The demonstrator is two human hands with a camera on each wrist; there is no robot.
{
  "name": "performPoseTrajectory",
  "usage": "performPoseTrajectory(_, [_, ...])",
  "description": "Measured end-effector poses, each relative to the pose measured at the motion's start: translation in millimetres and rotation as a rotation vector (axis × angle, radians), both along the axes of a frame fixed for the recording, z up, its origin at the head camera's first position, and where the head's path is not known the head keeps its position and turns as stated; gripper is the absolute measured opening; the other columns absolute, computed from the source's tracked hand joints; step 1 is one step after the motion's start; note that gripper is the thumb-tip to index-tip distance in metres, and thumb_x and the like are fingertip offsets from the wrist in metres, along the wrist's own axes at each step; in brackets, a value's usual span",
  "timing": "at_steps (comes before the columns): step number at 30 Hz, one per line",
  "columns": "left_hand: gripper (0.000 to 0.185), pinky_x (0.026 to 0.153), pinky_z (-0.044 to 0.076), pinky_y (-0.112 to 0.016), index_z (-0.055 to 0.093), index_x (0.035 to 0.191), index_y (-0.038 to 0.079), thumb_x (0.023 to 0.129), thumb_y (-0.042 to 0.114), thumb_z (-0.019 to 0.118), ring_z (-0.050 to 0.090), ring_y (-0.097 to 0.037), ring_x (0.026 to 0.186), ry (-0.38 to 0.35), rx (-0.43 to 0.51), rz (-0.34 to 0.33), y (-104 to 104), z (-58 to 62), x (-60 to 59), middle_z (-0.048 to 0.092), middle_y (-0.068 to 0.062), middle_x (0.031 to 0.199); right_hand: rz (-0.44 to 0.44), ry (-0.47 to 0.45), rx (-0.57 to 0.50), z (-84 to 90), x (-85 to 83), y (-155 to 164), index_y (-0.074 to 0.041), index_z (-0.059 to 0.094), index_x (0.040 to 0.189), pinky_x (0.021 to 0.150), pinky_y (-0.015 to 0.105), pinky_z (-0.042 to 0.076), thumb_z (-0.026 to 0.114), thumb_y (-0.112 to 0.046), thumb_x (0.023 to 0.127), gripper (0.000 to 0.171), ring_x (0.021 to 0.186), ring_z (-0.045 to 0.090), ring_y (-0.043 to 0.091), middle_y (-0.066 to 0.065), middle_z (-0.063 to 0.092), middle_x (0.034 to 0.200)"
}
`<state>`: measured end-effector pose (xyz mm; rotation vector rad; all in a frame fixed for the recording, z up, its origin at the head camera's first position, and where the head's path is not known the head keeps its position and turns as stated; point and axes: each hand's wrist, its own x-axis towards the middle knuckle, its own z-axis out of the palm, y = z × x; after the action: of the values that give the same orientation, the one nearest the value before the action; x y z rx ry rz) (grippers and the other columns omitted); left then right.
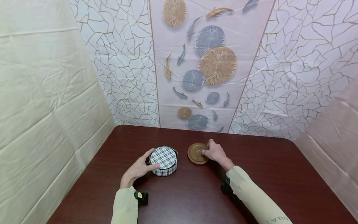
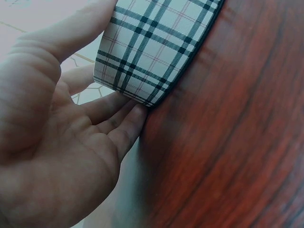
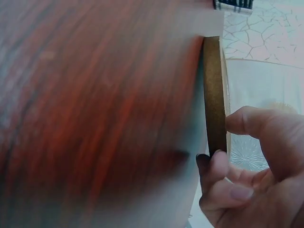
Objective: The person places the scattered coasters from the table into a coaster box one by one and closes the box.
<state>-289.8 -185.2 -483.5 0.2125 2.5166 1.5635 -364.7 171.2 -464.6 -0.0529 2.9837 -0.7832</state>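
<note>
A round box in white-and-black plaid (image 1: 163, 157) stands on the dark red table, its lid sitting slightly askew. My left hand (image 1: 139, 167) grips it from the left, thumb over the near edge and fingers round the far side. In the left wrist view the plaid side wall (image 2: 147, 42) lies between thumb and fingers. To the right, a flat brown disc with ring grooves (image 1: 195, 153) is pinched at its right edge by my right hand (image 1: 216, 152). The right wrist view shows the thumb on the disc's top face and curled fingers at its rim (image 3: 215, 95).
The dark red wooden table (image 1: 179, 199) has rounded far corners. Behind it hangs a cloth backdrop (image 1: 193, 102) with fish and round motifs. Pale cloth walls (image 1: 53, 102) rise at both sides. A small black camera (image 1: 141, 198) is strapped on each wrist.
</note>
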Motion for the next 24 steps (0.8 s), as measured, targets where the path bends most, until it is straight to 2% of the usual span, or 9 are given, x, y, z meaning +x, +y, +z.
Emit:
performPoseTrajectory(6, [0.092,0.114,0.028,-0.057,0.029,0.155,0.021,0.081,0.038,0.080,0.032,-0.033,0.143,-0.013,0.005,0.008,1.0,1.3,1.4,0.038,-0.012,0.155,0.030,0.058,-0.043,5.5,6.4,-1.3,-0.007,0.051,0.110,0.069,0.036,0.047,0.071,-0.028,0.088,0.036,0.080,0.058,0.025,0.013,0.062,0.095])
performPoseTrajectory(9, [0.093,0.114,0.028,-0.056,0.029,0.155,0.021,0.080,0.039,0.081,0.032,-0.033,0.143,-0.020,0.014,0.011,1.1,1.0,1.6,0.038,-0.011,0.155,0.066,0.066,-0.121,7.5,10.0,-1.4,-0.006,0.052,0.114,0.057,0.036,0.049,0.068,-0.024,0.092,0.033,0.068,0.061,0.023,0.013,0.064,0.095])
performPoseTrajectory(13, [0.093,0.114,0.029,-0.056,0.028,0.156,0.021,0.081,0.038,0.081,0.032,-0.033,0.143,-0.017,0.010,0.009,1.0,0.1,0.6,0.037,-0.012,0.155,0.103,0.058,-0.259,11.6,16.0,-2.6,-0.007,0.052,0.117,0.041,0.036,0.047,0.061,-0.018,0.097,0.025,0.047,0.057,0.021,0.014,0.066,0.091])
performPoseTrajectory(20, [0.094,0.113,0.029,-0.056,0.027,0.156,0.021,0.081,0.038,0.080,0.032,-0.034,0.143,-0.010,0.006,0.003,-0.3,-1.4,0.1,0.037,-0.013,0.155,0.110,0.085,-0.323,16.5,22.4,-8.7,-0.009,0.050,0.124,0.041,0.035,0.048,0.057,-0.018,0.100,0.026,0.043,0.054,0.020,0.014,0.065,0.088])
performPoseTrajectory(24, [0.094,0.113,0.029,-0.057,0.027,0.156,0.019,0.081,0.038,0.080,0.033,-0.034,0.143,-0.003,0.005,-0.004,-0.3,-1.5,-0.1,0.037,-0.013,0.155,0.101,0.126,-0.349,18.8,23.3,-12.5,-0.009,0.050,0.122,0.040,0.035,0.048,0.057,-0.018,0.100,0.024,0.043,0.054,0.019,0.012,0.063,0.083])
